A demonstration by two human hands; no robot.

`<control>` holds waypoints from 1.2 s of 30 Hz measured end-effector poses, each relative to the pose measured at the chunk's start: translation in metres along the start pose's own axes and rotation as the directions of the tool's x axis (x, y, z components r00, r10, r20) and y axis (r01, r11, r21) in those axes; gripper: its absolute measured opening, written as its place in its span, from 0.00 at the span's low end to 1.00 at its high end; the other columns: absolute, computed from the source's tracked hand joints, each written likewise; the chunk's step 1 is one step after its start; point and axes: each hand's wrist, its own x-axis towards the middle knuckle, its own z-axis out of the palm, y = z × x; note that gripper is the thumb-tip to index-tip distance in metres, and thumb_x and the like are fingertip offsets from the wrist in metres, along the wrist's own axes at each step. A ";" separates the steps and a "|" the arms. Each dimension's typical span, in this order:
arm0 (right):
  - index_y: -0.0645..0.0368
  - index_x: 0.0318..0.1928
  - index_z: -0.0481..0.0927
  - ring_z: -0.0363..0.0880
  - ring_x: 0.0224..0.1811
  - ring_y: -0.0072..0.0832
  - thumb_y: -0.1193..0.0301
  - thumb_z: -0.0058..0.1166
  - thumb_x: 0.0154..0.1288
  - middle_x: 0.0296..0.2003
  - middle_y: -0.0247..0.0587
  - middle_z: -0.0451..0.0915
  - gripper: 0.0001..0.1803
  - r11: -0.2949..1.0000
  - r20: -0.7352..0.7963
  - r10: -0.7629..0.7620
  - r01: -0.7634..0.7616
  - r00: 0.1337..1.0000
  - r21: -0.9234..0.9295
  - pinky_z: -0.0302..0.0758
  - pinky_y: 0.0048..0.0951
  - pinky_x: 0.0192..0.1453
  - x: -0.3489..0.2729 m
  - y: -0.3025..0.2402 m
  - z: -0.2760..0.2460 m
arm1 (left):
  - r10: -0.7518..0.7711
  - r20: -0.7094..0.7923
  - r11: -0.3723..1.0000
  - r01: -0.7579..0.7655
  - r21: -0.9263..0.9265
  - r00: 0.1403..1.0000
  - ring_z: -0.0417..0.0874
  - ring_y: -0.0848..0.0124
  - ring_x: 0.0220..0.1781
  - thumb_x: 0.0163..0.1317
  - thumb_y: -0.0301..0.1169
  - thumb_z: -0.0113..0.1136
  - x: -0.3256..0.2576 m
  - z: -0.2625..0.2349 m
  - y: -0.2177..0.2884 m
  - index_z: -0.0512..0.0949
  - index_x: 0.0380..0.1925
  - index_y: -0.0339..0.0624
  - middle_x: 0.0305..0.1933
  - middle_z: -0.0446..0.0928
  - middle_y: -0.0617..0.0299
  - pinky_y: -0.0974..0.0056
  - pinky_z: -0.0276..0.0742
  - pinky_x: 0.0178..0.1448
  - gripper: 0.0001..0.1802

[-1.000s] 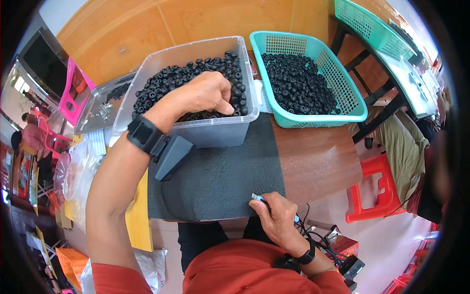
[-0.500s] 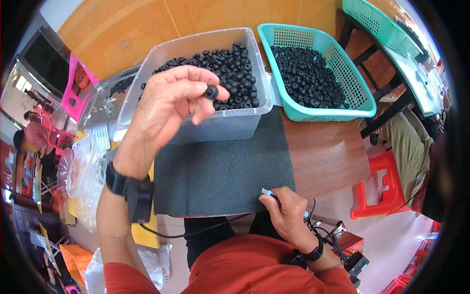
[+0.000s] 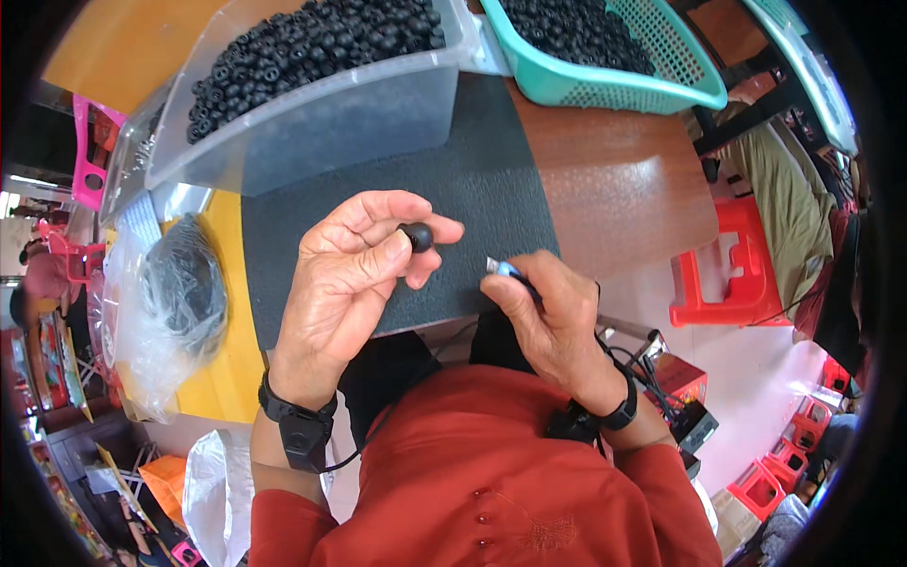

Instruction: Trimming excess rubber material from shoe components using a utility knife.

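A round black bead-like part [image 3: 418, 236] with a hole in it is pinched between the thumb and fingers of my left hand [image 3: 345, 274], above the dark mat [image 3: 463, 180]. To its right, my right hand [image 3: 553, 312] is closed around a small blue tool [image 3: 507, 271] with a short, flat metal tip pointing toward the left hand. Most of that tool is hidden in the fist, so its exact kind does not show. The part and the tool tip are apart. Beyond the hands stands a clear plastic bin [image 3: 321, 132] filled with similar black parts [image 3: 321, 52].
A turquoise basket [image 3: 614, 90] of black parts stands at the back right on the brown table [image 3: 614, 180]. Left of the mat lies a clear plastic bag [image 3: 184, 293] on a yellow surface. A red stool [image 3: 732, 274] and a seated person's legs [image 3: 789, 198] are at the right.
My left hand has come back from over the bin, bringing the black part near my right hand. The head view has tipped down toward my body. Both holds are unchanged.
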 end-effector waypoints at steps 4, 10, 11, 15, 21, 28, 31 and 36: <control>0.62 0.31 0.75 0.72 0.18 0.37 0.70 0.66 0.55 0.20 0.42 0.72 0.12 0.993 -0.064 -0.118 0.117 0.991 -0.026 0.65 0.33 0.20 0.010 -0.007 0.000 | -0.002 0.193 0.988 0.031 -0.149 0.981 0.81 0.71 0.41 0.63 0.24 0.58 -0.004 -0.009 -0.017 0.75 0.47 0.33 0.47 0.80 0.46 0.69 0.75 0.41 0.13; 0.61 0.32 0.75 0.73 0.18 0.35 0.70 0.67 0.55 0.20 0.41 0.73 0.12 0.985 -0.111 -0.171 0.173 0.979 0.002 0.67 0.31 0.21 0.015 -0.013 0.005 | 0.011 0.107 0.975 0.013 -0.222 0.994 0.81 0.70 0.38 0.62 0.24 0.59 -0.009 -0.001 -0.032 0.75 0.46 0.31 0.48 0.78 0.48 0.68 0.75 0.40 0.13; 0.61 0.32 0.75 0.73 0.18 0.35 0.70 0.67 0.55 0.20 0.41 0.73 0.12 0.986 -0.110 -0.167 0.169 0.980 0.002 0.67 0.31 0.21 0.014 -0.013 0.006 | 0.007 0.105 0.975 0.017 -0.223 0.994 0.81 0.70 0.38 0.62 0.24 0.59 -0.010 0.000 -0.032 0.75 0.46 0.31 0.48 0.78 0.48 0.68 0.75 0.40 0.13; 0.62 0.33 0.75 0.74 0.19 0.35 0.70 0.66 0.56 0.21 0.42 0.74 0.12 0.990 -0.059 -0.133 0.135 0.989 0.032 0.68 0.31 0.21 0.013 -0.014 0.004 | 0.014 0.044 0.995 -0.010 -0.096 0.999 0.80 0.70 0.38 0.61 0.23 0.61 -0.013 0.004 -0.035 0.77 0.45 0.30 0.47 0.79 0.50 0.68 0.77 0.40 0.13; 0.62 0.34 0.76 0.74 0.20 0.37 0.70 0.65 0.57 0.22 0.43 0.75 0.11 0.980 -0.035 -0.116 0.120 0.993 0.157 0.69 0.31 0.22 0.013 -0.015 0.007 | 0.141 -0.031 0.978 -0.135 0.156 0.989 0.80 0.73 0.37 0.58 0.22 0.63 -0.017 0.017 -0.042 0.79 0.42 0.29 0.44 0.79 0.54 0.70 0.79 0.39 0.12; 0.63 0.33 0.76 0.75 0.20 0.37 0.69 0.66 0.56 0.22 0.42 0.75 0.13 0.994 -0.055 -0.100 0.101 0.993 0.027 0.69 0.32 0.22 0.016 -0.013 -0.002 | 0.099 -0.035 0.989 -0.094 0.118 0.994 0.76 0.78 0.30 0.58 0.27 0.66 -0.017 -0.001 -0.043 0.79 0.41 0.30 0.34 0.80 0.59 0.75 0.74 0.36 0.13; 0.62 0.32 0.76 0.74 0.20 0.37 0.67 0.67 0.55 0.22 0.42 0.74 0.14 0.992 -0.041 -0.123 0.123 0.992 -0.005 0.69 0.33 0.22 0.014 -0.009 -0.003 | 0.019 -0.034 1.000 -0.018 0.025 0.999 0.74 0.78 0.28 0.59 0.29 0.65 -0.017 -0.001 -0.041 0.79 0.42 0.30 0.32 0.80 0.60 0.75 0.71 0.34 0.15; 0.61 0.32 0.76 0.73 0.19 0.36 0.66 0.68 0.52 0.21 0.41 0.72 0.15 0.986 -0.025 -0.168 0.168 0.986 -0.005 0.68 0.33 0.21 0.012 -0.009 0.002 | -0.044 -0.059 0.996 0.039 -0.078 0.997 0.74 0.77 0.28 0.61 0.30 0.63 -0.018 0.001 -0.042 0.78 0.43 0.30 0.35 0.80 0.58 0.74 0.70 0.34 0.15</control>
